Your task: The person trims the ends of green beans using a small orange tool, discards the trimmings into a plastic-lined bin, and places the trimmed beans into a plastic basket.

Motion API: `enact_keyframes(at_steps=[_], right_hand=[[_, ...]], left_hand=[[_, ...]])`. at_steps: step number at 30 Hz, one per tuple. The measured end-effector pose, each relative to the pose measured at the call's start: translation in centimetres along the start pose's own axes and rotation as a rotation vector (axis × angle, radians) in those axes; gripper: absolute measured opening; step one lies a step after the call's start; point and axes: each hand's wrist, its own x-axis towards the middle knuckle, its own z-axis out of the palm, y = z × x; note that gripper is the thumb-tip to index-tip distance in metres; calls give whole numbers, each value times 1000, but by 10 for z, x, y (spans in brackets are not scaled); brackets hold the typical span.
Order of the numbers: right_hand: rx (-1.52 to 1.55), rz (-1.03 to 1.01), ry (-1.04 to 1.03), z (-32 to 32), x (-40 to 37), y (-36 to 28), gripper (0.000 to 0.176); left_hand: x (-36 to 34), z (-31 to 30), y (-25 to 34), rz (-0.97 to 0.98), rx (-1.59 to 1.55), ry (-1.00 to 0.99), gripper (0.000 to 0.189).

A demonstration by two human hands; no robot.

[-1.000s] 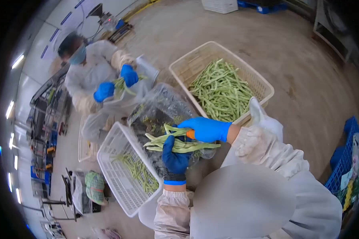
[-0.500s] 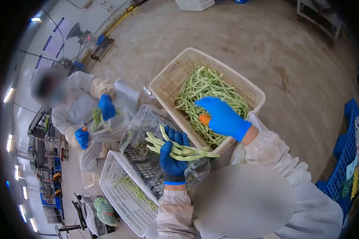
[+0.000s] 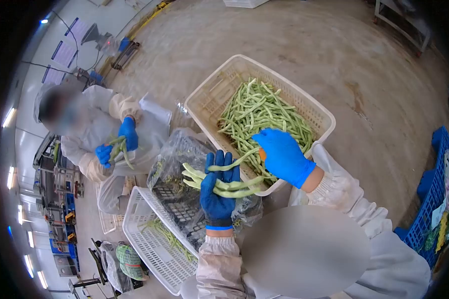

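Several long flat green beans [image 3: 234,187] lie across the palm of my left hand [image 3: 218,192], in a dark blue glove. Its thumb rests over them and its fingers are fairly straight. One bean [image 3: 234,164] reaches from those fingers toward my right hand [image 3: 286,158], gloved in bright blue. That hand is closed around a small orange-handled tool [image 3: 262,154]; its working end is hidden, and I cannot make out whether it touches the bean tip. Right beneath is a beige crate [image 3: 212,94] with a heap of green beans [image 3: 264,107].
A dark crate under clear plastic [image 3: 177,164] holds bits of trimmings, beside a white crate [image 3: 149,249] with some beans. At left a co-worker [image 3: 92,119] in blue gloves holds beans. A blue crate [image 3: 429,199] stands at right.
My left fingers have straightened, and one bean now stands apart from the bunch, reaching toward my right hand. My right hand has shifted slightly right and down. The co-worker's hands have come together.
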Motion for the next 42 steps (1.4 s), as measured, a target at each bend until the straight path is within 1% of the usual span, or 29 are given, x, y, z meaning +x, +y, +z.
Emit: enact_keyframes(at_steps=[1, 2, 4, 5, 7, 8, 10, 12, 14, 16, 17, 18, 19, 20, 22, 23, 25, 26, 27, 29, 30, 32, 33, 35, 36, 38, 40, 41, 42], right_hand=[[-208, -52, 193, -1, 2, -2, 26], [-210, -53, 195, -2, 2, -6, 26], [312, -39, -145, 0, -3, -21, 23], [311, -39, -145, 5, -5, -26, 23], [250, -59, -272, 17, -11, -33, 23], [258, -24, -295, 22, -11, -33, 23], [313, -18, -306, 24, -10, -30, 23], [367, -13, -318, 26, -9, -27, 23], [440, 22, -196, 29, -10, -23, 18], [459, 32, -174, 32, -7, -18, 19], [479, 40, -156, 33, -6, -15, 19], [479, 39, -155, 33, -5, -13, 19], [687, 116, -257, 33, -4, -12, 20], [894, 195, -361, 33, -3, -12, 20], [940, 223, -360, 33, -3, -14, 20], [986, 253, -358, 34, -3, -16, 21], [890, 229, -340, 31, -4, -21, 21], [795, 208, -322, 31, -5, -23, 21], [795, 208, -321, 32, -6, -24, 21], [489, 49, -220, 36, -8, -25, 17], [488, 49, -220, 41, -11, -24, 17], [187, -133, -58, 51, -15, -22, 12], [188, -133, -59, 56, -16, -20, 12], [141, -167, 47, 59, -16, -23, 10], [141, -166, 47, 59, -16, -22, 10], [223, -36, -72, 52, -13, -23, 9], [318, -13, -108, 38, -13, -28, 11], [409, 10, -138, 31, -12, -30, 14], [562, 52, -190, 28, -9, -28, 14]], left_hand=[[2, -7, -1, 1, -1, -1, 55], [4, -12, -1, 12, 55, 9, 54], [4, -18, -3, 34, 109, 38, 51], [5, -18, -4, 34, 108, 37, 51], [4, -19, -7, 76, 220, 48, 48], [4, -18, -7, 75, 220, 48, 48], [5, -16, -7, 113, 377, 63, 44], [5, -15, -7, 80, 397, 92, 41], [3, -20, -7, 46, 419, 120, 39], [-2, -29, -5, 258, 1166, -50, 34], [-1, -27, -5, 259, 1166, -52, 34], [-1, -24, -5, 179, 1002, 82, 33], [-2, -18, -4, 100, 834, 213, 33], [-3, -14, -3, 102, 834, 214, 33], [-6, -7, -2, 288, 1189, 117, 30], [-6, -1, -3, 290, 1189, 117, 30], [-5, 11, -7, 263, 966, 311, 32], [-5, 11, -8, 264, 967, 310, 32], [-6, 11, -10, 283, 984, 307, 32], [-7, 10, -14, 301, 1000, 303, 31], [-7, 9, -16, 310, 982, 302, 31], [-7, 9, -18, 320, 964, 304, 30], [-6, 9, -19, 307, 985, 324, 30], [-6, 11, -17, 290, 1008, 346, 31], [-5, 12, -14, 228, 984, 358, 30], [-5, 7, -6, 166, 960, 372, 30], [-6, -3, 4, 117, 1121, 70, 27], [-6, -3, 9, 118, 1124, 75, 27], [-6, -1, 15, -106, 655, 177, 27]])
